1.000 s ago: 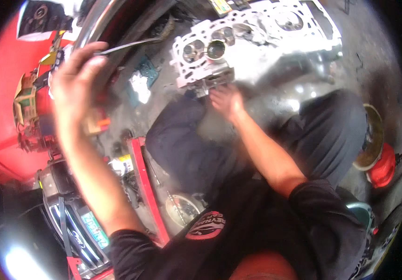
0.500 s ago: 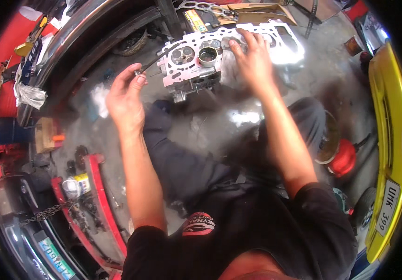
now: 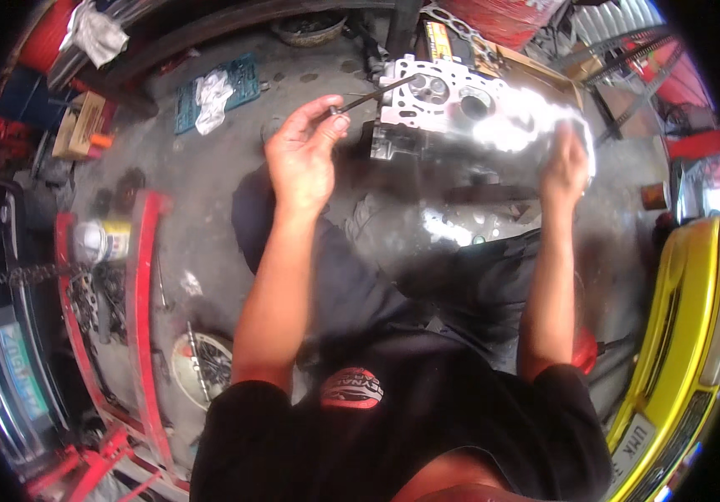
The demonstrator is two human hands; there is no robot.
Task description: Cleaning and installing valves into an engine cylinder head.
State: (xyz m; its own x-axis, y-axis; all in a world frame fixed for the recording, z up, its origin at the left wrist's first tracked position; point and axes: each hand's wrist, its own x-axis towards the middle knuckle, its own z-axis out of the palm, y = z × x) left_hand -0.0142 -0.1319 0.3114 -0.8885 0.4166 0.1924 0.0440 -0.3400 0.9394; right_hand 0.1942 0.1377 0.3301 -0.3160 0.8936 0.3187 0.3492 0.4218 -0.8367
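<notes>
A pale metal engine cylinder head (image 3: 417, 117) stands in front of me, its right part washed out by glare. My left hand (image 3: 303, 159) pinches a thin dark rod (image 3: 366, 99) between thumb and fingers, near its metal end. The rod's far end reaches over the cylinder head's left combustion chamber, where round valves (image 3: 431, 89) show; I cannot tell whether it touches. A round dark cup or ring (image 3: 474, 104) sits on the head's face beside that chamber. At the right end of the cylinder head is my right hand (image 3: 567, 167), its fingers smeared by motion and glare.
Left of me lie a teal tool case (image 3: 243, 82) with a white rag (image 3: 212, 99), a red metal frame (image 3: 144, 293) and a round basin (image 3: 201, 368) of parts. A yellow car bumper (image 3: 669, 318) is at right. Cardboard (image 3: 540, 71) lies behind the cylinder head.
My view has swung left, so the scene sits farther right. My right hand has moved from the top of the cylinder head to its right end. The left hand still pinches the rod.
</notes>
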